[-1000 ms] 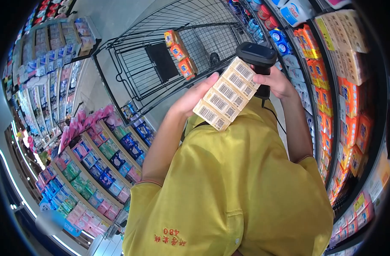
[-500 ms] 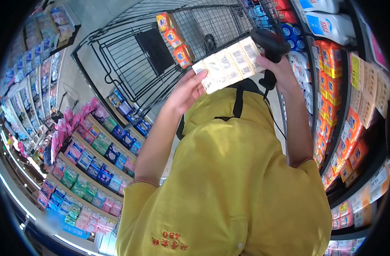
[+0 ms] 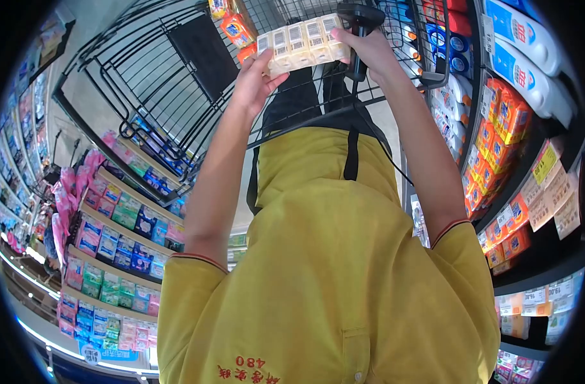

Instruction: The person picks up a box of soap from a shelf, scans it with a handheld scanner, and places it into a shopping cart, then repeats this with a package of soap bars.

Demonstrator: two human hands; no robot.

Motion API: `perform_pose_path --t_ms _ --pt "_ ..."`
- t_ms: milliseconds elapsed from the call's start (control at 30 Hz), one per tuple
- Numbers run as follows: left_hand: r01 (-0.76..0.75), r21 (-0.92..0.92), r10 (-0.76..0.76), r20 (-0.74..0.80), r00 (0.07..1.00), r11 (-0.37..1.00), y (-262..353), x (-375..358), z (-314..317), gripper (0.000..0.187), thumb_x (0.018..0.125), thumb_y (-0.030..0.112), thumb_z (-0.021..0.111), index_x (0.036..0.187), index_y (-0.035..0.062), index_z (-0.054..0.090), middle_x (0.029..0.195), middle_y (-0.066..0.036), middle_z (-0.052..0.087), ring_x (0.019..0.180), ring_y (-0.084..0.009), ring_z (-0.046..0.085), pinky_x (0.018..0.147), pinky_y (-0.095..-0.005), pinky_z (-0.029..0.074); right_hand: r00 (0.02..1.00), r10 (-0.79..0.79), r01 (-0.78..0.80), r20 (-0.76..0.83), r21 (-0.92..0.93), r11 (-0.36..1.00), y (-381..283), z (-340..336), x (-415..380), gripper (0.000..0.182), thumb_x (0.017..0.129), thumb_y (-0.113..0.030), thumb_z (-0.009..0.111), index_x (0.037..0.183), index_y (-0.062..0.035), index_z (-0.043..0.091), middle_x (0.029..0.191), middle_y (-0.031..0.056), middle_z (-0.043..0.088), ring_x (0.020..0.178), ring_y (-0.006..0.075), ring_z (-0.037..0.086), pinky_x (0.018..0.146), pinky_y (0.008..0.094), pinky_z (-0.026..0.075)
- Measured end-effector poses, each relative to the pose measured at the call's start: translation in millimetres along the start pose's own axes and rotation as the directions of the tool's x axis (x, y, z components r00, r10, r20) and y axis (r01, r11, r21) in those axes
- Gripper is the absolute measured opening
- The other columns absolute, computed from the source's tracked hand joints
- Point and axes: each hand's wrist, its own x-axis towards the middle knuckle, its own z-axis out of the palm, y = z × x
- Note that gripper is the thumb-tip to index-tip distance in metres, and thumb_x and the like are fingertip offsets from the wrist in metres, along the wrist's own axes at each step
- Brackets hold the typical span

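A pale, plastic-wrapped multipack with a row of barcodes (image 3: 302,43) is held between both hands over the cart. My left hand (image 3: 255,84) grips its left end, thumb on the front. My right hand (image 3: 369,51) touches its right end with the thumb and holds a black handheld scanner (image 3: 358,19), whose head points up above the fingers. A cable runs down from the scanner beside the yellow shirt. Orange packs (image 3: 238,30) stand in the cart just left of the multipack.
The black wire shopping cart (image 3: 138,83) spans the front. On the right, shelves hold orange packs (image 3: 500,121), white bottles (image 3: 526,73) and price tags (image 3: 543,163). Curved shelves of colourful packets (image 3: 116,246) stand on the left, near pink wrapped items (image 3: 65,198).
The multipack has moved up and left and turned nearly level, with both hands and the scanner. The cart, its orange packs and the left shelves have shifted left in view.
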Motion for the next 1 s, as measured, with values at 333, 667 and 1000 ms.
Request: perform_pose_path --t_ms 333,667,1000 --pt "0.131 -0.255 -0.151 -0.059 0.987 0.958 -20.5 64.2 -23.4 0.039 0.092 0.024 0.053 0.124 0.0048 0.043 0.118 -0.013 0.052 0.108 -0.0245 0.053 0.092 -0.0424 0.048 0.965 0.254 -0.258 -0.062 -0.056 0.965 34.0 12.0 68.8 0.041 0.075 -0.027 0.074 0.106 -0.0061 0.057 0.101 0.0074 0.060 0.085 0.0164 0.063 0.061 0.0284 0.056" --pt "0.233 -0.139 -0.254 -0.152 0.955 0.962 -29.3 114.3 -46.9 0.037 0.090 0.030 0.056 0.119 0.0084 0.049 0.114 -0.009 0.055 0.097 -0.0210 0.057 0.085 -0.0350 0.051 0.902 0.348 -0.338 -0.256 0.085 0.937 69.2 25.5 106.9 0.039 0.075 -0.020 0.074 0.103 -0.0019 0.056 0.097 0.0115 0.060 0.082 0.0226 0.063 0.064 0.0386 0.054" --pt "0.248 -0.111 -0.265 -0.180 0.947 0.962 -14.5 163.6 -60.6 0.039 0.090 0.028 0.055 0.121 0.0064 0.047 0.116 -0.010 0.053 0.100 -0.0231 0.056 0.086 -0.0358 0.051 0.891 0.375 -0.350 -0.256 0.139 0.926 74.7 37.7 148.5 0.040 0.076 -0.018 0.072 0.106 0.0006 0.053 0.102 0.0123 0.058 0.088 0.0245 0.061 0.066 0.0399 0.055"
